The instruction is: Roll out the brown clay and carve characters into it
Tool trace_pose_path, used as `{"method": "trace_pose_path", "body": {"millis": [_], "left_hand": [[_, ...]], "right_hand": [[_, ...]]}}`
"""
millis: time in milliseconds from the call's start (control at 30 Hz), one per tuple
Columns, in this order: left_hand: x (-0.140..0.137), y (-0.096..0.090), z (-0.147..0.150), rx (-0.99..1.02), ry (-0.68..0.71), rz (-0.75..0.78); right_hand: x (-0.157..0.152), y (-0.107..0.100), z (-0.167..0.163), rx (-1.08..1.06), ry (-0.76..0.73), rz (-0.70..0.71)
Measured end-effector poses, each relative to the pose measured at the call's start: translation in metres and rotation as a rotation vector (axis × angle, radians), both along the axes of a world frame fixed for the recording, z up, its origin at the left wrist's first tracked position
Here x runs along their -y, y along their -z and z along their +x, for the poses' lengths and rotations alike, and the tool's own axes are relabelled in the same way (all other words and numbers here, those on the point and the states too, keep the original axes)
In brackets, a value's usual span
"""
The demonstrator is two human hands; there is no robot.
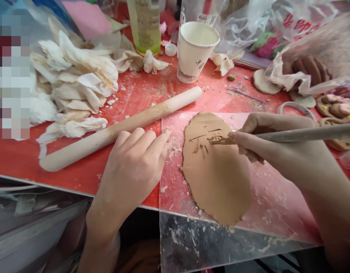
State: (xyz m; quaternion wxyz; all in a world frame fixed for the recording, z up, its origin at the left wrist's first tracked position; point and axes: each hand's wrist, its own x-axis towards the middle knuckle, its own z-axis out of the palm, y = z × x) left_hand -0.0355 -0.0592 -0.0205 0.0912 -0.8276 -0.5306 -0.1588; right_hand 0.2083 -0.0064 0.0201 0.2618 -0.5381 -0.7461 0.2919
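Observation:
A flat slab of brown clay lies on a clear plastic sheet, with short cut lines near its upper end. My right hand pinches a clay carving tool with a long greyish handle. Its thin tip touches the slab beside the marks. To the left, my left hand rests palm down at the sheet's edge, fingers loosely bent and the index finger reaching toward the slab. It holds nothing that I can see; its thumb is mostly hidden. Just behind the knuckles lies a wooden rolling pin.
Crumpled tissues heap up at the left. A white paper cup and a bottle of yellow-green liquid stand behind the slab. At right are a tape roll, clay pieces and plastic bags. The sheet overhangs the red table's front edge.

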Motion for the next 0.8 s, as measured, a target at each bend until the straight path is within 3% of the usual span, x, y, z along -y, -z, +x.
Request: {"method": "trace_pose_path", "body": {"millis": [267, 400, 633, 733, 800], "left_hand": [[0.0, -0.001, -0.001, -0.009, 0.001, 0.002], [0.0, -0.001, -0.001, 0.004, 0.006, 0.001], [0.001, -0.001, 0.0, 0.0, 0.004, -0.006], [0.0, -0.002, 0.0, 0.0, 0.004, -0.007], [0.0, -0.002, 0.0, -0.006, 0.007, -0.007]], "right_hand": [[-0.005, -0.003, 0.006, 0.047, 0.142, -0.028], [-0.001, -0.005, 0.008, -0.034, 0.089, -0.037], [0.0, -0.011, 0.005, 0.035, -0.21, -0.095], [-0.001, -0.013, 0.006, 0.059, -0.207, -0.093], [-0.001, -0.014, 0.014, 0.036, -0.096, -0.053]]}}
